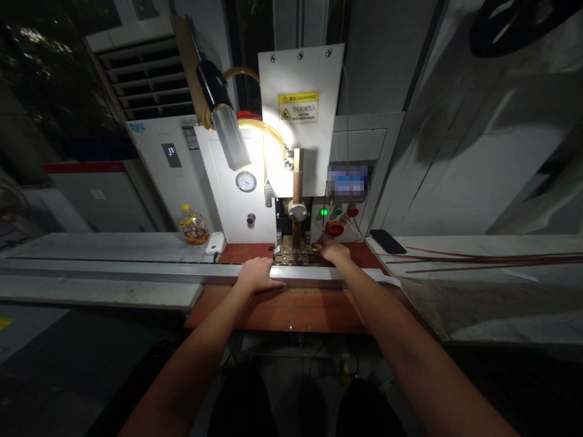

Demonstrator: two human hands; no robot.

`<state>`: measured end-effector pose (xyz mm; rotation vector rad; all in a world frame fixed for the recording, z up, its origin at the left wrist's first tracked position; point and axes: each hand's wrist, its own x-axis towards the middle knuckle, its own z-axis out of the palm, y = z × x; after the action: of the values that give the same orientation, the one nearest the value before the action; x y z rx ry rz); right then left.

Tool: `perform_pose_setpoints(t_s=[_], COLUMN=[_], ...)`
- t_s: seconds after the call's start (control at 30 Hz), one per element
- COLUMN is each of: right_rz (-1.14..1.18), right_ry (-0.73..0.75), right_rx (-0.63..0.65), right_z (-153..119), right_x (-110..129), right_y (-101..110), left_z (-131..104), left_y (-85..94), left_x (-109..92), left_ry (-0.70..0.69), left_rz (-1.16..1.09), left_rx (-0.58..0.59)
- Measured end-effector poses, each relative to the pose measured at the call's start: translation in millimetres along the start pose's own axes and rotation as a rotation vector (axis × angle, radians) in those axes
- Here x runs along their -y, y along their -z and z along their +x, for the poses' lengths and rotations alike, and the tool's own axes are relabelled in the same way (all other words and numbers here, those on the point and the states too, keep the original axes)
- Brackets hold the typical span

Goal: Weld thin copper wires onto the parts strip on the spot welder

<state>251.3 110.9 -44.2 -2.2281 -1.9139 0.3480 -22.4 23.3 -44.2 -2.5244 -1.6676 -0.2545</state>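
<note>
A long silvery metal bar (182, 271) lies across the red-brown work plate (273, 309), below the head of a white press-like machine (296, 79). My left hand (257, 274) is wrapped over the bar left of the machine's copper-coloured rod (297, 182), with the thumb along its near face. Past the bar, my right hand (334, 251) reaches to the right side of the metal fixture (296, 250) under the rod. Its fingertips are pressed together there; whatever they hold is too small to make out.
A lamp (230, 136) shines on the machine from the left. A bottle (194, 226) and a small white box (215, 243) stand on the left bench. At right are a black phone (388, 241) and several thin brown strips (455, 258). A green light glows on the control panel.
</note>
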Motion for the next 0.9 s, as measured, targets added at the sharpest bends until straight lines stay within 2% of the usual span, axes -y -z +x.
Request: perform_pose_setpoints(t_s=[0.1,0.3,0.47,0.7,0.77,0.9], right_rz=[0.036,0.235,0.465,0.636,0.621,0.582], right_ry=[0.033,0.059,0.216,0.425,0.493,0.531], right_rx=[-0.05,-0.254,-0.374,-0.354,-0.334,-0.285], right_z=[-2,-15,-31,-57,-65,-75], right_x=[-2,-6,-11,-15,-12,-8], right_y=[1,9,3,-7,-4,1], left_z=[0,1,1,1,1,1], left_y=[1.3,4.5,3.8,2.4,2.8,7.7], left_x=[-1,-1,0,-1,-1,3], left_ry=[0.002,0.021,0.008,0.004,0.001,-0.08], left_rz=[0.006,0.014,0.038,0.022,0.003,-0.093], left_rx=[0.005,0.044,0.038,0.041,0.031,-0.022])
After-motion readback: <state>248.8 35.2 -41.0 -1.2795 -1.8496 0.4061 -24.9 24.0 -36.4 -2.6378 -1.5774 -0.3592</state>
